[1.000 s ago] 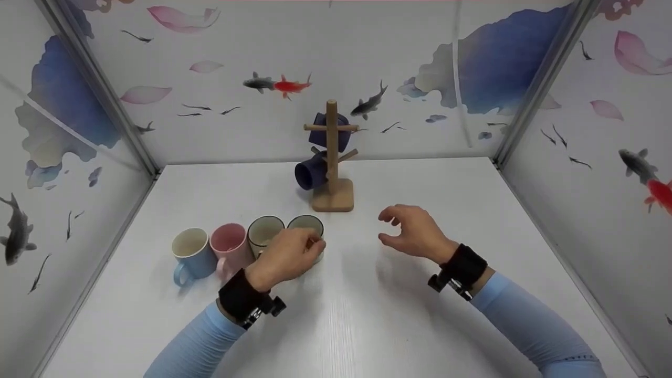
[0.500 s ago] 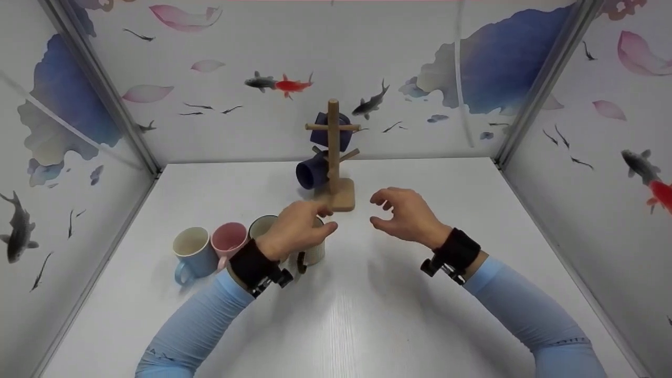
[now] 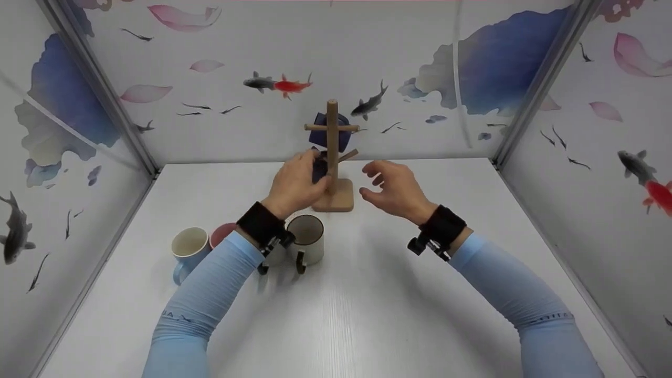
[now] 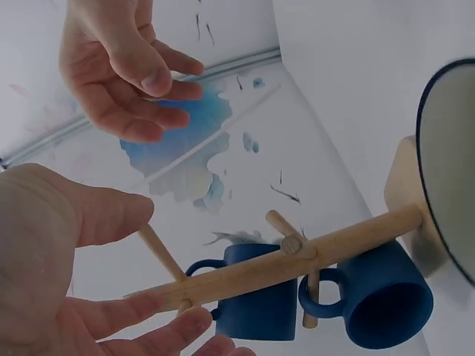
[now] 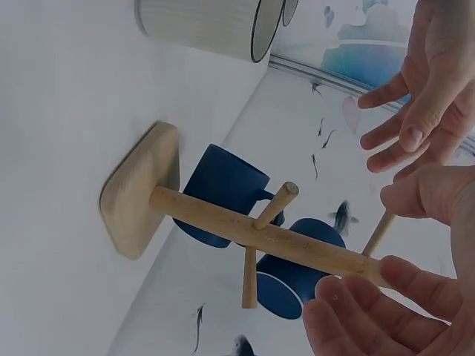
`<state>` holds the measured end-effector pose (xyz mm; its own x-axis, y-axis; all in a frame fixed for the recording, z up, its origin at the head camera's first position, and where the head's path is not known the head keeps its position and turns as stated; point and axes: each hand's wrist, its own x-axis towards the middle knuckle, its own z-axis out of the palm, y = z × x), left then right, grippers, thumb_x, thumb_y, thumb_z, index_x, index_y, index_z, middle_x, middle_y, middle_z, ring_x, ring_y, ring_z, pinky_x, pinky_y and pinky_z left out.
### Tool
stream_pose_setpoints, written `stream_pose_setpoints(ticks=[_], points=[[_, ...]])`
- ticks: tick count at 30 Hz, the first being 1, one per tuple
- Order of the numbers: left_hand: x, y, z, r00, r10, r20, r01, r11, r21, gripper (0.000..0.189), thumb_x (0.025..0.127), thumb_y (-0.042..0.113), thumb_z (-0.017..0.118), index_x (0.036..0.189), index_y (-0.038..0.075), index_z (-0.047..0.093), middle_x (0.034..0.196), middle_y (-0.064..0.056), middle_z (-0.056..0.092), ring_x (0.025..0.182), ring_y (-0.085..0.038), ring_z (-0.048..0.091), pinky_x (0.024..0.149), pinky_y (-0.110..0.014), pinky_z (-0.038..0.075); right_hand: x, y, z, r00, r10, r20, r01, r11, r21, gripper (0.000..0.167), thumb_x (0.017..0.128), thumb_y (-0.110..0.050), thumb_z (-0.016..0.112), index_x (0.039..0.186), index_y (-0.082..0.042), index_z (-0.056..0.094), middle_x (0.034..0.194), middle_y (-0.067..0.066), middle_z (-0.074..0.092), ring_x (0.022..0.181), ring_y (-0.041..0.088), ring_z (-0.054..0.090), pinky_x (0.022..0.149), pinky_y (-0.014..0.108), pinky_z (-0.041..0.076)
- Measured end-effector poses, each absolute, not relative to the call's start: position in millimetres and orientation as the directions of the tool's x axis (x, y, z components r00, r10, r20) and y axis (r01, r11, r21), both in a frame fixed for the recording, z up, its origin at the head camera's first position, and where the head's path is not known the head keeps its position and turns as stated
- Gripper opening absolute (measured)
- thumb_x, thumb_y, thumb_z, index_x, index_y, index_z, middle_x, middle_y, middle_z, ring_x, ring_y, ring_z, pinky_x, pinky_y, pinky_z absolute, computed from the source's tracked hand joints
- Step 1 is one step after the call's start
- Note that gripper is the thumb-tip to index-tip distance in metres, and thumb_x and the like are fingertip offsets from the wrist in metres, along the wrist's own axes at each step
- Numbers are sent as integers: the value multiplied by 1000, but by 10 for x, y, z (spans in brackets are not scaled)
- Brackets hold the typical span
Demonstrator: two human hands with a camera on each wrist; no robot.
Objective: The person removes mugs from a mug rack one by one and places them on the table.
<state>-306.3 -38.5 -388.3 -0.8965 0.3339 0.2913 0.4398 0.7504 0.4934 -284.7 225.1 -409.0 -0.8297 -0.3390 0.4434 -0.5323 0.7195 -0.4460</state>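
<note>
A wooden mug tree (image 3: 333, 152) stands toward the back of the table. Two dark blue mugs hang on its pegs, an upper mug (image 4: 256, 293) and a lower mug (image 4: 386, 297). My left hand (image 3: 295, 184) is just left of the post, fingers spread and relaxed; in the head view it hides much of the lower mug. The left wrist view shows no mug in its grasp. Right of the post, my right hand (image 3: 396, 191) hovers with fingers loosely bent and nothing in them. Both palms face the rack from either side.
In front of the rack, to the left, stands a row: a light blue mug (image 3: 193, 254), a pink mug (image 3: 222, 232) and two pale dark-rimmed mugs, the rightmost pale mug (image 3: 311, 248) fully visible. My left forearm covers part of the row. Printed panels wall the table (image 3: 367, 315).
My left hand has moved from above the pale mugs forward to the rack's left side. My right hand has moved forward and left, nearer the post. The mugs have stayed in place.
</note>
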Motion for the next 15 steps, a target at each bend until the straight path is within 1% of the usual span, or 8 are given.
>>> stream_pose_setpoints(ticks=[4,7,10,15], points=[[-3241,-378,-3766,-905,265,331,407,763,502,77,108,37,71,168,0,41,162,-28,57,146,-44,62,121,-57,54,-2972,2186,-4000,-839,-290,460,-509,716,-477,41,99,-15,84,135,1,71,130,23,77,108,40,81,97,52,67],[-3369,-375,-3660,-913,215,347,378,765,521,80,110,38,69,172,0,35,164,-28,52,146,-43,61,121,-55,53,-3081,2132,-3902,-849,-247,467,-484,718,-500,46,100,-16,83,141,0,68,136,25,74,112,40,80,100,51,66],[-3514,-358,-3574,-924,176,340,341,780,525,77,112,37,66,172,1,34,164,-28,51,145,-42,61,121,-54,54,-3202,2079,-3790,-853,-194,485,-460,720,-520,49,102,-18,82,144,1,66,140,25,71,113,40,80,100,51,66],[-3748,-290,-3510,-951,120,284,256,820,513,67,117,37,55,172,3,35,164,-26,55,146,-43,62,121,-55,53,-3418,2005,-3675,-861,-110,497,-414,720,-557,45,106,-18,77,146,1,67,142,25,69,114,38,81,100,50,66]])
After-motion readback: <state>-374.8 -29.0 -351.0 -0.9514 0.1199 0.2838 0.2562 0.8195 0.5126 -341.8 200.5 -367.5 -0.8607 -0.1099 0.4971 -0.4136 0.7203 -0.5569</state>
